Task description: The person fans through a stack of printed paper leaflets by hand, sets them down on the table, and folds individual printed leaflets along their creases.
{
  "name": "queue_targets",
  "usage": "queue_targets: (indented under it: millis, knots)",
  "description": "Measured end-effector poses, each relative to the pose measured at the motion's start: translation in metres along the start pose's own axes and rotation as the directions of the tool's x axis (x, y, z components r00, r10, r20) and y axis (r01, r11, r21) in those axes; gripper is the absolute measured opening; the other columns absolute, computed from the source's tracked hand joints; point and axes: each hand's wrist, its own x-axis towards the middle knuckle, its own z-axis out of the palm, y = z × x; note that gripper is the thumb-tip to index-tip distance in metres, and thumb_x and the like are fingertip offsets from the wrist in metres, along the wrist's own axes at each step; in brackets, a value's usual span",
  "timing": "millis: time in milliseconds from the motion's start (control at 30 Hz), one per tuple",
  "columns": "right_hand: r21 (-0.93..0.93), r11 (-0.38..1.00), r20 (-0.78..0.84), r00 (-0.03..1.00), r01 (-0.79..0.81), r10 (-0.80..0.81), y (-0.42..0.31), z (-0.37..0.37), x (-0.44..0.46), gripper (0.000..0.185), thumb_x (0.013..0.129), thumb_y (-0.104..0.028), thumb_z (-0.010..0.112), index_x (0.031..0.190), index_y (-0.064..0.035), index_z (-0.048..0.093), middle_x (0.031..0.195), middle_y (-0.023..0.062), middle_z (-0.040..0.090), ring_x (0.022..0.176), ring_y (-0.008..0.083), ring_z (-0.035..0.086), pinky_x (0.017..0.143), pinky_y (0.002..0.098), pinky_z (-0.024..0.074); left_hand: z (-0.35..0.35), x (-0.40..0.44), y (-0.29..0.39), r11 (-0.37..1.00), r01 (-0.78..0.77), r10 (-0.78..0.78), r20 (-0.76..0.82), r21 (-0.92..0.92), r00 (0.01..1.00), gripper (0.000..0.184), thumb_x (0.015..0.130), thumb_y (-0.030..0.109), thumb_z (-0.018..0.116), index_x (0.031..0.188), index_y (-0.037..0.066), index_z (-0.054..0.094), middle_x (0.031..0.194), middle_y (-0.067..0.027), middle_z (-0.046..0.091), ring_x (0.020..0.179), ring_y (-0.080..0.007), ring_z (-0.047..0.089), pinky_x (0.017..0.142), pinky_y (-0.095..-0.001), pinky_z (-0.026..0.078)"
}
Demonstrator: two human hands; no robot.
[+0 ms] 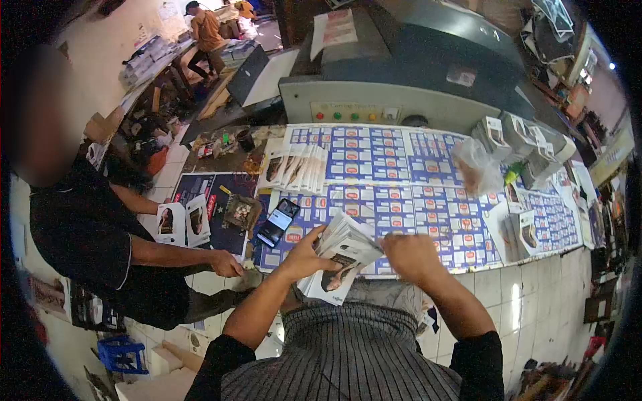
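Note:
A thick stack of printed leaflets point(346, 257), white with a dark picture on the front, is tilted in front of my body. My left hand point(304, 259) is closed around its left side, with the thumb over the front. At the right edge of the stack, my right hand point(413, 257) has its fingers curled in; what they hold, if anything, is hidden. Just left of the stack a phone point(277, 222) with a lit screen lies on the table. Behind it, more leaflets point(294, 168) are spread in an overlapping row.
Blue printed sheets cover the table point(391, 217). Right of me are bundled leaflets point(525, 230), a plastic bag point(476, 167) and taller stacks point(495, 137). A grey machine point(348, 97) with buttons stands behind. At left, a co-worker point(87, 227) holds leaflets near an ashtray point(241, 212).

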Motion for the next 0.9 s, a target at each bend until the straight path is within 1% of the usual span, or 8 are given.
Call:
queue_targets:
  millis: [100, 200, 433, 567, 600, 700, 833, 900]
  knots:
    - [-0.028, 0.988, 0.077, 0.985, -0.152, 0.154, 0.005, -0.002, 0.001, 0.039, 0.087, -0.028, 0.061, 0.115, -0.0020, 0.060, 0.113, 0.0191, 0.066, 0.081, 0.0294, 0.070, 0.061, 0.0426, 0.0565, 0.009, 0.005, -0.005, 0.987, -0.050, 0.049, 0.007, 0.155, 0.999, 0.106, 0.059, 0.011, 0.088, 0.146, -0.002, 0.031, 0.131, -0.0157, 0.057, 0.120, -0.0236, 0.055, 0.101, -0.0333, 0.043]
    - [0.175, 0.970, 0.029, 0.986, -0.168, 0.165, 0.015, 0.002, 0.008, 0.113, 0.066, -0.038, 0.083, 0.146, 0.0048, 0.017, 0.140, 0.0278, 0.046, 0.091, 0.0394, 0.068, 0.081, 0.0450, 0.0540, 0.019, 0.002, -0.008, 0.936, -0.055, 0.059, -0.001, 0.349, 0.998, 0.105, 0.060, 0.017, 0.088, 0.147, 0.003, 0.032, 0.134, -0.0171, 0.054, 0.123, -0.0281, 0.054, 0.104, -0.0365, 0.042]
    - [0.484, 0.873, 0.282, 0.956, -0.066, -0.084, 0.053, -0.001, 0.031, 0.136, 0.053, -0.053, 0.090, 0.148, 0.0069, 0.014, 0.140, 0.0329, 0.044, 0.120, 0.0418, 0.055, 0.100, 0.0432, 0.0446, 0.035, -0.028, 0.006, 0.829, -0.227, 0.248, 0.028, 0.511, 0.968, 0.107, 0.059, 0.025, 0.088, 0.149, 0.010, 0.031, 0.138, -0.0209, 0.049, 0.125, -0.0371, 0.052, 0.104, -0.0414, 0.042]
    - [0.773, 0.634, 0.292, 0.904, -0.030, -0.313, 0.070, 0.048, 0.038, 0.115, 0.068, -0.076, 0.069, 0.140, 0.0082, 0.037, 0.131, 0.0293, 0.054, 0.120, 0.0359, 0.056, 0.100, 0.0420, 0.0433, 0.030, -0.043, 0.014, 0.800, -0.320, 0.313, 0.102, 0.507, 0.944, 0.108, 0.057, 0.019, 0.093, 0.146, 0.006, 0.033, 0.134, -0.0179, 0.052, 0.124, -0.0304, 0.053, 0.105, -0.0414, 0.042]
    - [0.730, 0.635, 0.504, 0.828, -0.254, -0.248, 0.074, 0.048, 0.031, 0.096, 0.080, -0.078, 0.054, 0.122, 0.0078, 0.056, 0.112, 0.0230, 0.065, 0.105, 0.0308, 0.063, 0.093, 0.0405, 0.0467, 0.029, -0.042, 0.003, 0.866, -0.321, 0.354, -0.017, 0.384, 0.935, 0.108, 0.058, 0.017, 0.092, 0.146, 0.004, 0.032, 0.133, -0.0176, 0.051, 0.124, -0.0294, 0.052, 0.104, -0.0416, 0.042]
    - [0.876, 0.361, 0.377, 0.921, -0.319, -0.101, 0.079, 0.066, 0.010, 0.066, 0.096, -0.060, 0.046, 0.093, 0.0021, 0.068, 0.076, 0.0083, 0.064, 0.069, 0.0167, 0.060, 0.069, 0.0337, 0.0470, 0.023, -0.033, -0.001, 0.933, -0.350, 0.361, -0.209, 0.087, 0.909, 0.105, 0.063, 0.009, 0.089, 0.147, 0.000, 0.027, 0.133, -0.0168, 0.050, 0.123, -0.0273, 0.052, 0.102, -0.0407, 0.045]
    - [0.920, 0.240, -0.267, 0.944, 0.310, -0.195, 0.033, 0.037, -0.006, 0.044, 0.096, -0.042, 0.057, 0.077, -0.0035, 0.064, 0.067, 0.0043, 0.058, 0.065, 0.0152, 0.055, 0.060, 0.0320, 0.0408, 0.012, 0.004, -0.034, 0.953, -0.288, 0.228, -0.408, -0.091, 0.884, 0.104, 0.066, 0.009, 0.087, 0.146, -0.003, 0.023, 0.128, -0.0193, 0.055, 0.116, -0.0261, 0.057, 0.099, -0.0373, 0.045]
    - [0.568, 0.621, -0.362, 0.841, 0.541, -0.403, -0.015, 0.013, 0.004, 0.036, 0.093, -0.037, 0.063, 0.076, -0.0048, 0.065, 0.070, 0.0071, 0.061, 0.069, 0.0177, 0.059, 0.062, 0.0329, 0.0435, 0.019, 0.012, -0.023, 0.975, -0.190, 0.125, -0.421, -0.116, 0.898, 0.103, 0.065, 0.005, 0.086, 0.146, -0.005, 0.022, 0.124, -0.0181, 0.058, 0.113, -0.0261, 0.058, 0.098, -0.0367, 0.045]
